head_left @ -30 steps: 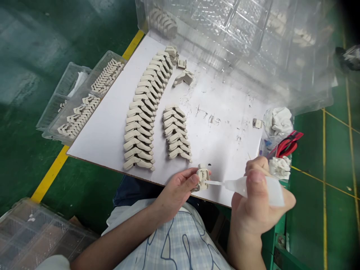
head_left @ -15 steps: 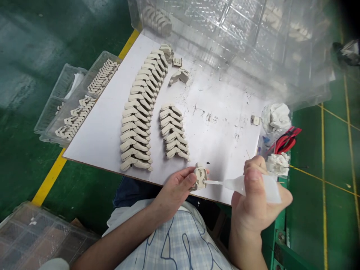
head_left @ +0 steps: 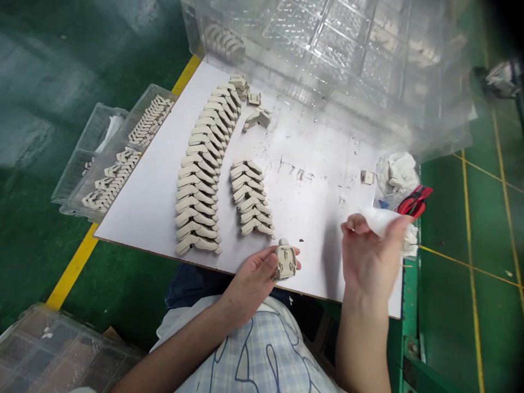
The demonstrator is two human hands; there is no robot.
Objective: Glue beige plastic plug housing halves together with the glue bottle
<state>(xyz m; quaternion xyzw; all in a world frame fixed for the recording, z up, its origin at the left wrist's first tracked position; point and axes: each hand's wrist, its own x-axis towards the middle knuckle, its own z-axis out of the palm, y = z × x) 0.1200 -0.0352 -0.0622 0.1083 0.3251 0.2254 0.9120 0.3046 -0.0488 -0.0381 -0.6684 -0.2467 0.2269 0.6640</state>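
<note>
Between the thumb and fingers of my left hand [head_left: 251,281] is a small beige plastic part [head_left: 286,261], its recessed, slotted side facing up and a rounded knob at its top. My right hand [head_left: 365,270] is raised over the board's right side, closed around a white squeeze bottle [head_left: 380,220]. Fingers and palm hide much of the bottle, and its thin nozzle does not show. On the white board [head_left: 315,218] beyond my left hand lie a short row of nested beige parts [head_left: 250,197] and a longer curved row [head_left: 198,180].
Loose beige pieces [head_left: 257,117] lie near the board's far end; a small one [head_left: 367,177] is at the right. Clear compartment boxes [head_left: 327,71] stand across the back, with trays of parts [head_left: 110,153] at left. Crumpled white tissue [head_left: 397,172] and red-handled pliers [head_left: 414,202] sit at right.
My right hand has drawn the squeeze bottle's nozzle away from the beige part and tipped the bottle up, turning at the wrist. My left hand keeps the part, now slightly turned.
</note>
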